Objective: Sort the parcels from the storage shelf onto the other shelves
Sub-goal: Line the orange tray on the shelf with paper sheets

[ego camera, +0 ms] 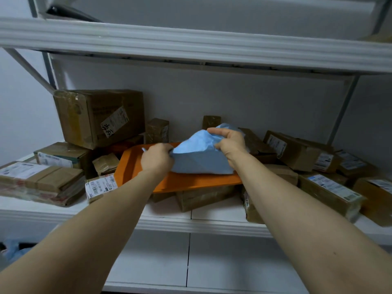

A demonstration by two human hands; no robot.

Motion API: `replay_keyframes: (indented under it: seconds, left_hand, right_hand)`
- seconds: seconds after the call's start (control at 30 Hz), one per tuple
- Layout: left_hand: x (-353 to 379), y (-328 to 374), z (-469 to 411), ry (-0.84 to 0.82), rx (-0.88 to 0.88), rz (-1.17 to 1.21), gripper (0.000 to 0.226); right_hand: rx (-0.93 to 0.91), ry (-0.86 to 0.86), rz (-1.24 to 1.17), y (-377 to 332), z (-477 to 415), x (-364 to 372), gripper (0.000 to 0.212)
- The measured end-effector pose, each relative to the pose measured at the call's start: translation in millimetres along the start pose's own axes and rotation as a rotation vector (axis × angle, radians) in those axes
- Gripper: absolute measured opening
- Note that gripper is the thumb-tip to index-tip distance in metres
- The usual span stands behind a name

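— Both hands clamped on the blue soft parcel (199,160): left hand (157,159) pinching one end, right hand (230,145) gripping the bunched top.
— Lying where?
— On the flat orange parcel (131,166), middle of the storage shelf (203,227), among cardboard boxes (99,115).
— Lift straight up, slowly; probably better not to drag the orange one along.

Open room above crowded parcels (297,151)
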State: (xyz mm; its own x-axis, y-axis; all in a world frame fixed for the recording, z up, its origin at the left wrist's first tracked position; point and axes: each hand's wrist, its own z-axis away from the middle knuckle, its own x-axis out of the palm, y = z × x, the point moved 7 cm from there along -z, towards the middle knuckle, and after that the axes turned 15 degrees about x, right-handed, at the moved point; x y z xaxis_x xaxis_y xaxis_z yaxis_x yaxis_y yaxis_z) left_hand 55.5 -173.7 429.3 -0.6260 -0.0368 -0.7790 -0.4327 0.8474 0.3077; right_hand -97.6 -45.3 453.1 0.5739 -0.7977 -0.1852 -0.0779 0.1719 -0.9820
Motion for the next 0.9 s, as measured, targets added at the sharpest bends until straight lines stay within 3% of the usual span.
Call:
replay_keyframes:
  seconds: [0.07, 0.17, 0.23, 0.27, 0.33, 0.43, 0.5, 0.57, 0.63, 0.8, 0.9]
  left_hand:
    - [-18, 5, -2, 0.188, 0.115, -0.101, 0.042]
    - [-30, 16, 0, 0.304, 0.289, -0.280, 0.045]
    - [-33, 28, 5, 0.360, 0.442, -0.353, 0.039]
    - [-26, 32, 6, 0.259, 0.482, -0.367, 0.034]
    - [4, 29, 7, -0.123, 0.458, -0.355, 0.027]
    - [46, 13, 14, -0.564, 0.295, -0.114, 0.032]
    - [63, 13, 23, -0.734, 0.187, 0.021, 0.060]
    - [69, 20, 23, -0.716, 0.095, 0.213, 0.072]
    - [71, 25, 20, -0.641, 0.020, 0.367, 0.064]
    - [83, 29, 23, -0.723, 0.083, 0.232, 0.047]
    - [86, 30, 22, -0.748, 0.105, 0.154, 0.046]
  right_hand:
    - [-0.015, 0.013, -0.047, -3, 2, -2, 0.055]
    - [-0.005, 0.043, -0.122, -1, 4, -8, 0.055]
    - [0.046, 0.088, -0.117, 7, 0, -12, 0.043]
    - [0.092, 0.130, -0.074, 15, -4, -16, 0.033]
    - [0.201, 0.187, 0.086, 32, -11, -23, 0.014]
    - [0.267, 0.146, 0.508, 50, -12, -26, 0.027]
    - [0.250, 0.186, 0.803, 55, -8, -31, 0.032]
    - [0.170, 0.340, 0.948, 49, -7, -39, 0.034]
    - [0.113, 0.412, 0.894, 45, -10, -45, 0.028]
    - [0.224, 0.209, 0.741, 63, -23, -40, 0.015]
    - [0.268, 0.103, 0.752, 72, -23, -33, 0.033]
